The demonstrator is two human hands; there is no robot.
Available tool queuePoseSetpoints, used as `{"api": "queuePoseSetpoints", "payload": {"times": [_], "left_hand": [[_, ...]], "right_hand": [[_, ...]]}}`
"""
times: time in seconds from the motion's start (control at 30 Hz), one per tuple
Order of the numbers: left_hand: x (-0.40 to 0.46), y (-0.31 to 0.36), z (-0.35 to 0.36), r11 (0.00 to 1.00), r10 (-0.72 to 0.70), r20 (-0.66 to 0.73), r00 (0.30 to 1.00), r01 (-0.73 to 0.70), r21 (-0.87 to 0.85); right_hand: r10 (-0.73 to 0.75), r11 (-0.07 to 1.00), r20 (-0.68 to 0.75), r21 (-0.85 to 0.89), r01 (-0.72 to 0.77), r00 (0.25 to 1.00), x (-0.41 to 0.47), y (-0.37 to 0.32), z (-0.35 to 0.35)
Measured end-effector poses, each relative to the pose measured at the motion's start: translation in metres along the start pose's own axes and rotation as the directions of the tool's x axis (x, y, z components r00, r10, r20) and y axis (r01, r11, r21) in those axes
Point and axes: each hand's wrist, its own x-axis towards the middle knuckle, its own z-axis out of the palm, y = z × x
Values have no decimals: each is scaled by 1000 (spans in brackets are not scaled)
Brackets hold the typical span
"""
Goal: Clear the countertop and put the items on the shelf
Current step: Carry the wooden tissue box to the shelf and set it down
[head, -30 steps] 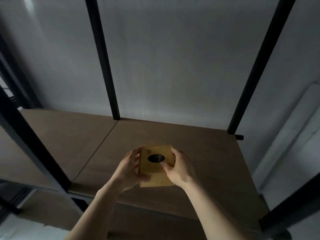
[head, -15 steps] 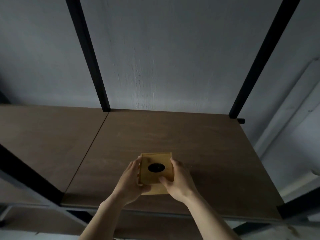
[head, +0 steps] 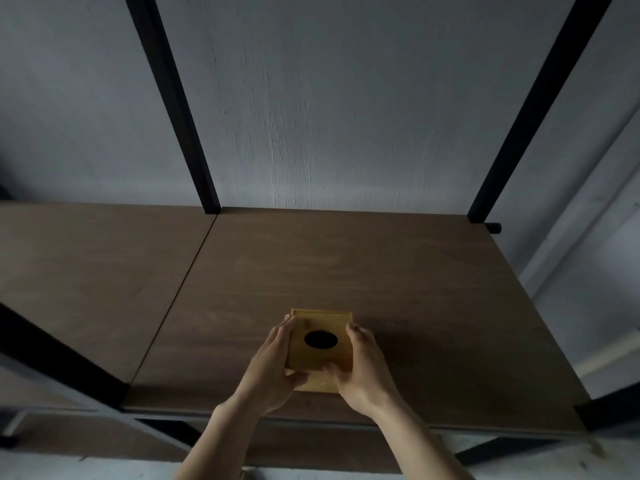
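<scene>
Compared with a second ago, the wooden box (head: pixel 320 344) sits deeper over the shelf board (head: pixel 398 278), past its front edge now rather than right at it. The view has swung too: the board's back edge runs level across the picture, where earlier it slanted. Both hands have gone forward with the box.

Now the grip. The left hand (head: pixel 272 370) is pressed flat along the box's left side, fingers (head: pixel 282 332) stretched toward the back edge, thumb hooked round the front lower corner. The right hand (head: pixel 362 370) mirrors it on the right side, fingertips (head: pixel 353 329) reaching up near the far right corner, thumb (head: pixel 329 368) lying on the top face just in front of the dark oval hole (head: pixel 321 339). So the box is clasped between the two palms, both hands closed on it.

Where is it? On the right-hand board of the shelf, toward the front edge and left of the board's middle, right of the seam (head: pixel 187 285) between the two boards. Whether its base is already touching the wood or held just above, I cannot tell. Black uprights (head: pixel 180 109) rise at the back edge against a grey wall (head: pixel 346 98).
</scene>
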Motion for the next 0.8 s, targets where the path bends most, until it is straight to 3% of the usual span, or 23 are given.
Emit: {"api": "queuePoseSetpoints", "payload": {"times": [0.3, 0.4, 0.6, 0.8], "left_hand": [[-5, -1, 13, 999, -34, -4, 999, 34, 41], [-8, 5, 8, 993, -33, 26, 999, 30, 111], [-14, 46, -13, 979, 70, 13, 997, -71, 191], [-18, 122, -26, 909, 176, 124, 977, -209, 362]], "right_hand": [[-26, 999, 14, -43, 27, 1000, 0, 6, 11], [-17, 990, 25, -138, 21, 1000, -7, 3, 6], [-22, 937, -12, -348, 16, 1000, -38, 0, -38], [22, 896, -156, -436, -88, 988, -90, 10, -111]]}}
